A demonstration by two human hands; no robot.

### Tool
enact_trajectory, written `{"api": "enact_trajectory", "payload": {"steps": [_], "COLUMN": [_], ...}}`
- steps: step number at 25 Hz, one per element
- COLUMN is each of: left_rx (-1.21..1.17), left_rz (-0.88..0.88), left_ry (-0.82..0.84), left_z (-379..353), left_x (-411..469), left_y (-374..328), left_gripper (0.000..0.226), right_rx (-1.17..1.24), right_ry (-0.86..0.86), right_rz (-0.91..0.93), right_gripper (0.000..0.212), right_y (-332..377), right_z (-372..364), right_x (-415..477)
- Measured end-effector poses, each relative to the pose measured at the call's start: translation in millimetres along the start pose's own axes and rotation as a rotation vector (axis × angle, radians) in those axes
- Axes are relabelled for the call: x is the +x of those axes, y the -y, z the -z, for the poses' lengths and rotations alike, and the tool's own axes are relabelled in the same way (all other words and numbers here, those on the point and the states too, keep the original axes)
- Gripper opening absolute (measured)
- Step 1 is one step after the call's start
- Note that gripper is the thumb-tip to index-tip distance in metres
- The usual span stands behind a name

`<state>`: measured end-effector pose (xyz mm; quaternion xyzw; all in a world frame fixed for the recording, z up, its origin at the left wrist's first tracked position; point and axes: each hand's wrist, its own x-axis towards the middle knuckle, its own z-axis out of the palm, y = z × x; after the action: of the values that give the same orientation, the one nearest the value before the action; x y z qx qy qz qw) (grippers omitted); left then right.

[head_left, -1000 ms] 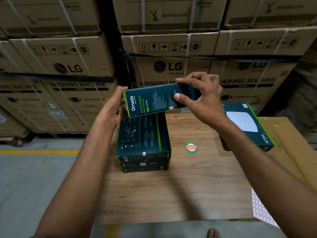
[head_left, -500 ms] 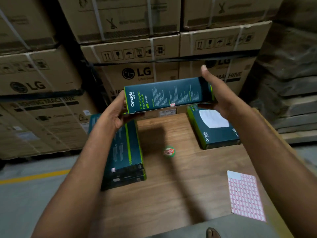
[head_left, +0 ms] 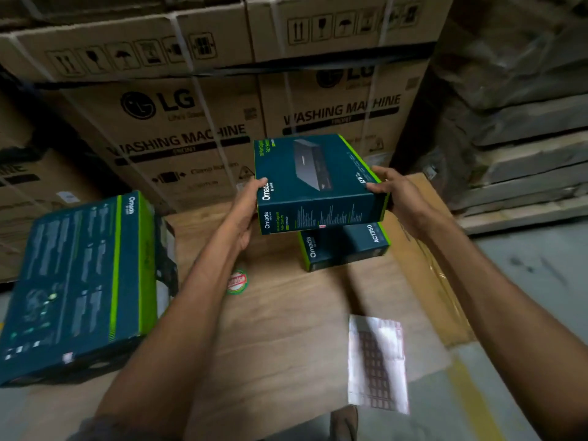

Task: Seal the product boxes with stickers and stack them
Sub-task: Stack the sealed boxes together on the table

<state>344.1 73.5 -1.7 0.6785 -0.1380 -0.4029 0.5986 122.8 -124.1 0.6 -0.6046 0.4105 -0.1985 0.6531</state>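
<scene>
A dark teal Omada product box (head_left: 313, 179) with green edges is held flat in the air between both hands. My left hand (head_left: 246, 211) grips its left end and my right hand (head_left: 397, 195) grips its right end. A small pink sticker shows on the box's near side. Right under it, an AC1350 box (head_left: 346, 246) lies on the wooden table (head_left: 286, 329). A stack of teal boxes (head_left: 82, 281) stands at the table's left edge. A sheet of pink stickers (head_left: 377, 361) lies at the near right.
A round red and green sticker (head_left: 237, 281) is stuck on the table's middle. Large LG washing machine cartons (head_left: 197, 122) are stacked behind the table. Wooden pallets (head_left: 521, 160) are piled at the right. A flat cardboard piece (head_left: 426, 249) lies along the table's right side.
The held box has turned from standing on its edge to lying flat and moved right, above the AC1350 box. The view has swung right, so the stack now sits far left.
</scene>
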Motion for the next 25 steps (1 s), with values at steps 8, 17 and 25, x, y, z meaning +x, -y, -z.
{"api": "enact_trajectory", "payload": {"steps": [8,17,25], "left_rx": [-0.002,-0.072,-0.061], "left_rz": [0.041,0.056,0.039], "left_ry": [-0.043,-0.097,-0.063], "left_z": [-61,-86,-79], "left_x": [71,69,70], "left_y": [102,135,138], "left_gripper": [0.056,0.055,0.056], "right_rx": [-0.183,-0.1,-0.159], "right_ry": [0.008,-0.051,-0.049], "right_rz": [-0.018,-0.04,-0.019], "right_gripper": [0.065,0.069,0.067], "right_y": [-99,-129,-127], "right_z": [56,59,57], "right_x": [70,68,56]}}
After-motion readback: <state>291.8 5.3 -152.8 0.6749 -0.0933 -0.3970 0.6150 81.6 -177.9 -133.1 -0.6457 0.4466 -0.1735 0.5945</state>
